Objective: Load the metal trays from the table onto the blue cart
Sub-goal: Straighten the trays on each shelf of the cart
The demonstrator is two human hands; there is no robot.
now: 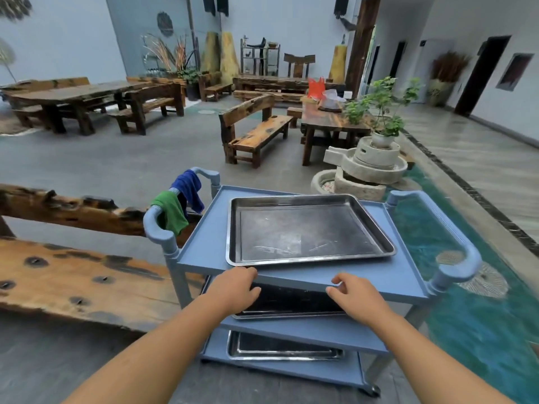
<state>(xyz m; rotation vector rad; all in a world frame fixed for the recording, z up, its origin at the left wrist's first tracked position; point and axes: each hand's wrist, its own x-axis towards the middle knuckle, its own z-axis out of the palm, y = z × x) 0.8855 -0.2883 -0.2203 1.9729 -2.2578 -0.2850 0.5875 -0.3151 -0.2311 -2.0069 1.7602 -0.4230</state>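
Observation:
The blue cart point(204, 252) stands right in front of me with three shelves. A large metal tray point(306, 228) lies flat on the top shelf, slightly askew. A second tray point(291, 314) rests on the middle shelf and a third tray point(280, 349) on the bottom shelf. My left hand point(236, 287) hovers at the front edge of the top shelf, its fingertips by the near left corner of the top tray and holding nothing. My right hand point(357, 294) is at the same edge, its fingers loosely apart and empty.
A long wooden bench point(73, 275) runs along the cart's left side. Green and blue cloths point(175, 205) hang on the cart's left handle. A pond point(481, 301) lies to the right, with a stone mill point(367, 170) behind the cart. Wooden tables and benches stand further back.

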